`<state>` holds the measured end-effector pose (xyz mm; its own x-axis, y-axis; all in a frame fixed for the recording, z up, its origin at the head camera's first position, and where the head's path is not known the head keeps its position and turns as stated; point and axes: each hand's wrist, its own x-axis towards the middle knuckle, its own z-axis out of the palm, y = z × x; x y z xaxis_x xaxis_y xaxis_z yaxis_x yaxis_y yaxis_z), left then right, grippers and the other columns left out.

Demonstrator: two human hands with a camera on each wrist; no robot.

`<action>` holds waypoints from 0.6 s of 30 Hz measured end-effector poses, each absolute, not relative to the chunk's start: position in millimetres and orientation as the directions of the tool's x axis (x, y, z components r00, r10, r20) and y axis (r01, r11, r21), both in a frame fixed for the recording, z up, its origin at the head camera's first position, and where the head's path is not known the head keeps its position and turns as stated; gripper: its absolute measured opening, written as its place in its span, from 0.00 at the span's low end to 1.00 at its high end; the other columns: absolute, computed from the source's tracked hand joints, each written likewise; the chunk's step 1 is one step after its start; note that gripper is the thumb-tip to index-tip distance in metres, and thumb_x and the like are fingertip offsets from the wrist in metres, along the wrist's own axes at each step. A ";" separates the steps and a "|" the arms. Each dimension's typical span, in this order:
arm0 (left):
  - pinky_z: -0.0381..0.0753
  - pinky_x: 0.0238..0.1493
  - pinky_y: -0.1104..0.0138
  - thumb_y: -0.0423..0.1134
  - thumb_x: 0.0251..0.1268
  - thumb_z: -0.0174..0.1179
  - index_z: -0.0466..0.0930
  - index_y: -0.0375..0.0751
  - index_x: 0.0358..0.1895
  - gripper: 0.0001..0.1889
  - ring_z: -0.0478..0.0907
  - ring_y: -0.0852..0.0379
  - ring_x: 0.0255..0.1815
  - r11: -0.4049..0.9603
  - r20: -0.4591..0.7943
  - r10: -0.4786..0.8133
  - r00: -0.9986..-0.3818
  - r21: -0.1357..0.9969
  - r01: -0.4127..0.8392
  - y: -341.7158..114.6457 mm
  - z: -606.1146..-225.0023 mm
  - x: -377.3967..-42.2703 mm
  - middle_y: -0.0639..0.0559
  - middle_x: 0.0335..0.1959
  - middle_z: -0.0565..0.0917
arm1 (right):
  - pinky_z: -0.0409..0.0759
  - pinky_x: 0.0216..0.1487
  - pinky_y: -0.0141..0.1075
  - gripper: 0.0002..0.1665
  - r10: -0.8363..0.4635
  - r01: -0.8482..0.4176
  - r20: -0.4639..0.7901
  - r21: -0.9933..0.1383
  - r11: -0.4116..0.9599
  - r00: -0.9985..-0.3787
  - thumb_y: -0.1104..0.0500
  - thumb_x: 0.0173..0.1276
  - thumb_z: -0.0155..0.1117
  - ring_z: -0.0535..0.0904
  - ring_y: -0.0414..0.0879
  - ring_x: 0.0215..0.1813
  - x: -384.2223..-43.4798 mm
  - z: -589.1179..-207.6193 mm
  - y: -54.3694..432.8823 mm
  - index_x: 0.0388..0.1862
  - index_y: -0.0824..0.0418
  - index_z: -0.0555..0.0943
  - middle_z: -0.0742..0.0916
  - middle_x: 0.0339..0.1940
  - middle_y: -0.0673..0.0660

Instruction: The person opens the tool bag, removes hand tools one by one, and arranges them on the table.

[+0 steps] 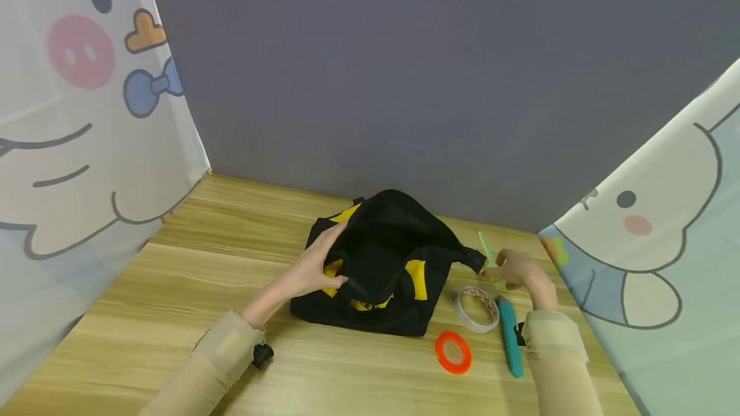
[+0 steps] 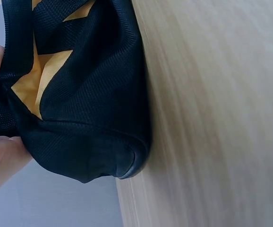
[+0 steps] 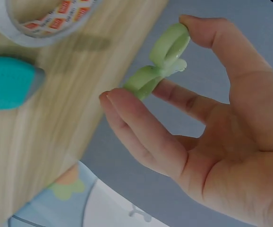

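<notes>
A black and yellow bag [image 1: 424,313] lies on the table with its mouth gaping toward me. My left hand [image 1: 309,267] holds the bag's left side, thumb near the front rim and fingers farther back. The left wrist view shows that hand at the black strap [image 2: 18,42] and yellow panel. At the bag's right, my right hand [image 1: 518,268] pinches a pair of light green scissors [image 3: 170,46] by the handle loops, between thumb and fingertips. In the head view their blades [image 1: 484,244] point away from me, toward the back wall.
Right of the bag lie a white tape roll [image 1: 460,311], an orange-red tape roll [image 1: 444,355] and a teal utility knife [image 1: 511,342], near my right forearm. A grey wall [image 1: 370,82] stands behind; cartoon-printed sheets [image 1: 52,114] flank the wooden table [image 1: 231,255].
</notes>
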<state>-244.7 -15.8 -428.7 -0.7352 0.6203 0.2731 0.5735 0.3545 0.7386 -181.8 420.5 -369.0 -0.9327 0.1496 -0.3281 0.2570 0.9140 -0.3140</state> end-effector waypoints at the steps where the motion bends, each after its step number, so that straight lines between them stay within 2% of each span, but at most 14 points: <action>1: 0.70 0.66 0.41 0.33 0.53 0.72 0.40 0.48 0.82 0.57 0.54 0.35 0.79 0.355 0.270 0.620 -0.736 0.740 0.571 -15.8 -428.8 -244.7 0.39 0.81 0.50 | 0.83 0.37 0.44 0.32 0.152 0.260 -0.326 -0.317 0.912 -0.933 0.46 0.65 0.66 0.84 0.53 0.35 -182.8 -371.5 420.9 0.52 0.73 0.72 0.79 0.52 0.77; 9: 0.70 0.66 0.42 0.34 0.54 0.72 0.40 0.50 0.82 0.57 0.53 0.37 0.79 0.360 0.260 0.621 -0.740 0.743 0.564 -15.4 -428.2 -243.3 0.41 0.81 0.49 | 0.83 0.44 0.49 0.35 0.168 0.291 -0.340 -0.352 0.889 -0.925 0.50 0.65 0.66 0.85 0.53 0.36 -191.6 -392.5 422.5 0.58 0.76 0.70 0.79 0.54 0.77; 18: 0.70 0.66 0.43 0.33 0.54 0.71 0.40 0.48 0.82 0.57 0.53 0.37 0.79 0.362 0.257 0.620 -0.742 0.745 0.560 -14.4 -427.7 -242.0 0.41 0.81 0.48 | 0.86 0.39 0.43 0.28 0.165 0.281 -0.308 -0.383 0.880 -0.937 0.57 0.66 0.63 0.86 0.53 0.35 -202.1 -415.4 424.5 0.54 0.78 0.71 0.75 0.57 0.82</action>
<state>-242.0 -14.4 -427.7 -0.7417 0.6197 0.2566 0.5604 0.3623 0.7448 -202.1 424.5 -415.4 -0.9369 0.1646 -0.3085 0.2806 0.8802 -0.3827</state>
